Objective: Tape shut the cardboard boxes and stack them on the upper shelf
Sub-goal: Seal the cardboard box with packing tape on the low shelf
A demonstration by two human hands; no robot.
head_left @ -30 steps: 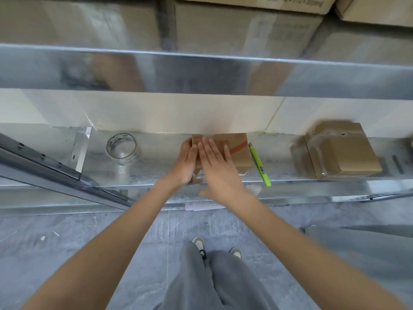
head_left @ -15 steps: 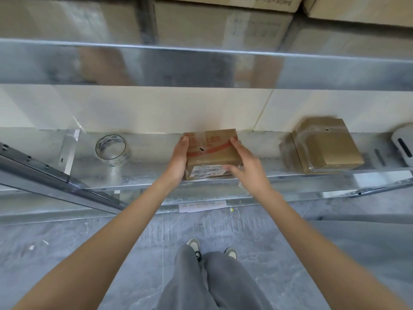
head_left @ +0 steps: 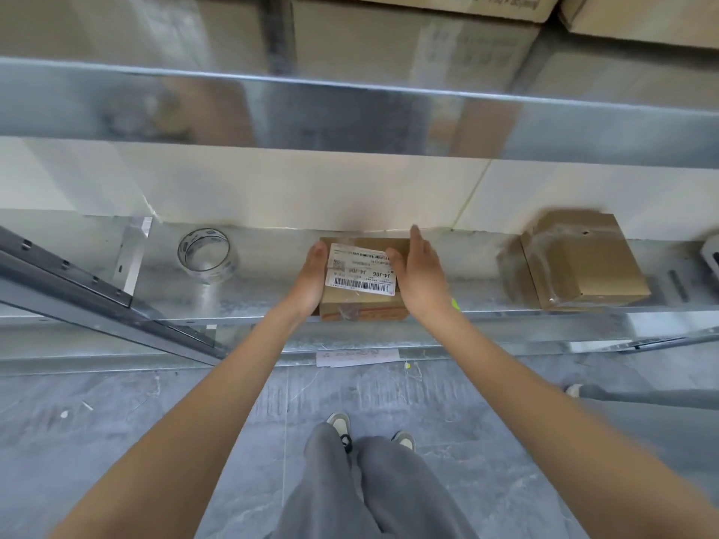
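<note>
- On the lower metal shelf (head_left: 447, 301), about midway along its front edge, sits a small cardboard box (head_left: 362, 305) with a white barcode label (head_left: 362, 271) facing up and a strip of red print along its near side
- Left hand (head_left: 309, 276) lies flat against the box's left side, fingers straight and together, fingertips reaching toward the far left corner; the grip is spread, not curled round anything
- Right hand (head_left: 422, 276) stands against the box's right side, fingers extended and blurred at the tips, thumb lying over the label's right edge; this grip too is open, pressing rather than pinching
- Toward the shelf's left end, well apart from the box, a roll of clear tape (head_left: 204, 258) stands tilted on its edge near the back wall
- Near the shelf's right end a second cardboard box (head_left: 583, 262) rests, its top glossy with clear tape
- Just beside the right wrist a sliver of a bright green object (head_left: 453, 304) peeks out; what it is cannot be told
- Above, the upper shelf (head_left: 350, 107) carries large cardboard cartons (head_left: 408, 36) side by side
- Below the shelf's front edge, grey trousers and two light shoes show on a grey floor (head_left: 116, 441)
</note>
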